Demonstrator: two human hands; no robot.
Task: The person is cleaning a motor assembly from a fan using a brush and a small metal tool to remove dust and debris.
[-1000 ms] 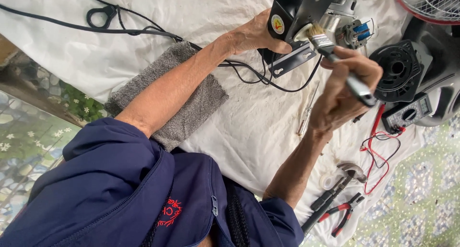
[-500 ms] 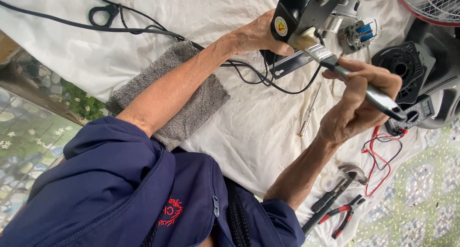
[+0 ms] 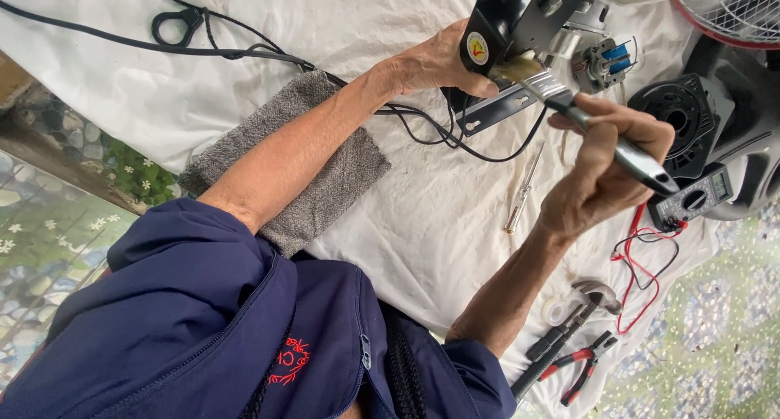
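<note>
On the white cloth (image 3: 244, 53), a black metal fan motor block (image 3: 520, 17) is gripped by the left hand (image 3: 431, 62). A flat brush with a grey handle (image 3: 601, 135) is pinched tight in the right hand (image 3: 601, 171), bristles at eleven o'clock touching the block. The block could be tipped if pushed hard. The thin black wires (image 3: 431, 135) below could be snagged.

Open cloth (image 3: 455, 224) btwn the forearms is leaving room to pass, w/ only a small screwdriver (image 3: 520, 190) lying there. Black cables (image 3: 422, 131) are crossing under the motor bracket (image 3: 520, 21). Meter (image 3: 695, 200) & fan housing (image 3: 678, 114) are crowding the far side; hammer (image 3: 569, 334) & pliers (image 3: 585, 366) are blocking the near edge.
</note>
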